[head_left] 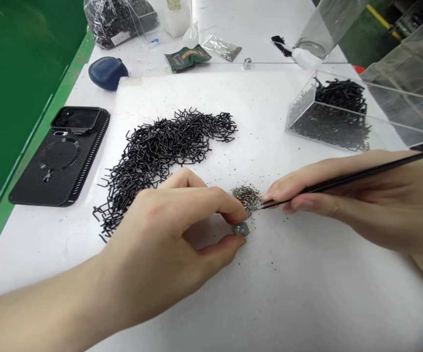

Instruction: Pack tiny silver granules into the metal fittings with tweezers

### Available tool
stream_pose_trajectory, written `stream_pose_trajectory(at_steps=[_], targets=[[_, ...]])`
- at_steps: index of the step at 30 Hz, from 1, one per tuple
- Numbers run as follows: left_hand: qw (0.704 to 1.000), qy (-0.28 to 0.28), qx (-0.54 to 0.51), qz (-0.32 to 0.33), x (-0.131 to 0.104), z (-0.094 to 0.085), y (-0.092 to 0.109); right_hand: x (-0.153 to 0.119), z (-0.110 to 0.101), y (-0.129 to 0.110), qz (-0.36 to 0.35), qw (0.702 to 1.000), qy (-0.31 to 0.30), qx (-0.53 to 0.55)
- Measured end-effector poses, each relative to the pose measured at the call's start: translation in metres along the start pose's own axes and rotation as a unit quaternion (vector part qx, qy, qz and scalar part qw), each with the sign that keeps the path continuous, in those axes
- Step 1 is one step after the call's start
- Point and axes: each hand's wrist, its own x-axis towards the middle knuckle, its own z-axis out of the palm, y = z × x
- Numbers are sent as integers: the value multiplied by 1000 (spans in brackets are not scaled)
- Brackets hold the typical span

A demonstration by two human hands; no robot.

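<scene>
Advisable: light, steady pinch on small grey piece [241,228]; tweezers [343,180] low and gentle, lest loose grains [246,195] scatter. Left hand [170,222] pinches grey piece between thumb and fingertip, just on near side of grain pile. Right hand [376,205] grips tweezers pen-style, tips at pile's right edge; whether tips hold grain, cannot tell.

Clock from granule pile [246,197]: bead [241,229] at 6, smartphone [60,159] 9, stick heap [163,146] 10, sachet [188,58] 11, plastic box [398,123] 2.
</scene>
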Motion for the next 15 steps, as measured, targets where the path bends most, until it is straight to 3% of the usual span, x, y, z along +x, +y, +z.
stream_pose_trajectory(at_steps=[8,15], targets=[[1000,7,2,11,0,1,0,-1,12,-15,10,996,-62,57],[1000,-6,14,-8,0,1,2,-5,17,-16,2,997,-56,62]])
